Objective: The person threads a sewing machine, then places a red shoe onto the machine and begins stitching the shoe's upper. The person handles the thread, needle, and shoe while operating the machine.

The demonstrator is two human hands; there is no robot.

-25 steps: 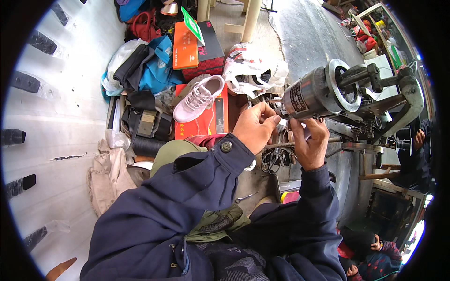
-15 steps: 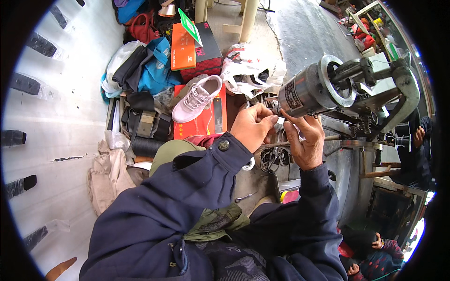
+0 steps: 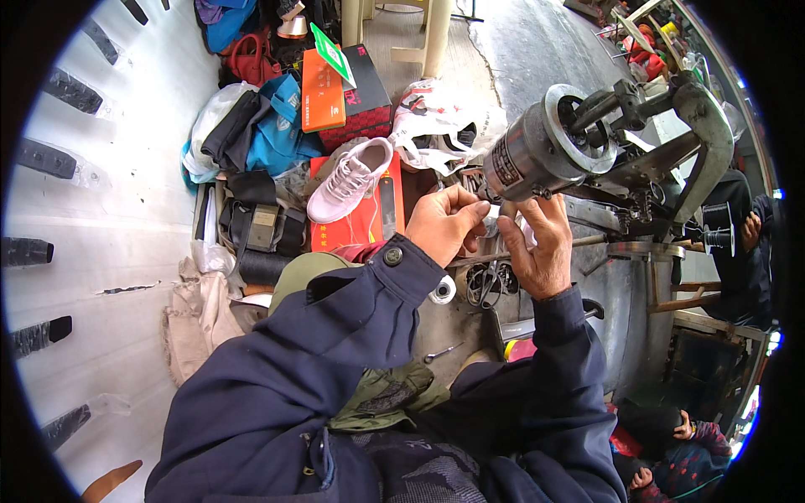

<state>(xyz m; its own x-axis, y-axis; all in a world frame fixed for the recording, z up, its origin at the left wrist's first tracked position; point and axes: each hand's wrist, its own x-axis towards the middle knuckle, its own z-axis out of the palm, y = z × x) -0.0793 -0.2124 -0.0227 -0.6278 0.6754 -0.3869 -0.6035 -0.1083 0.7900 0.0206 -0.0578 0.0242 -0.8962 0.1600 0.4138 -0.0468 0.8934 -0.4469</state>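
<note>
My left hand (image 3: 446, 226) is closed in a pinch, thumb against forefinger, just left of the lower end of a metal sewing machine head (image 3: 537, 159). Whatever lies in the pinch is too small to make out. Right beneath that head is my right hand (image 3: 542, 247), its thumb tip and bent forefinger close together; anything between them is hidden or too fine to see. A white thread spool (image 3: 443, 290) shows below my left wrist. Left of the machine, a pale pink sneaker (image 3: 350, 180) rests on a red box (image 3: 340, 233).
An orange box (image 3: 323, 92) and a black box (image 3: 366, 80) stand beyond the sneaker, beside a white plastic bag (image 3: 436, 126). Blue bags (image 3: 285, 138) lie further left. A small tool (image 3: 440, 353) is on the floor. Other people sit at the right.
My left fingertips have drawn a little away from the machine's lower end. My right thumb has come nearer its forefinger. The view has shifted slightly, and more of the white spool shows.
</note>
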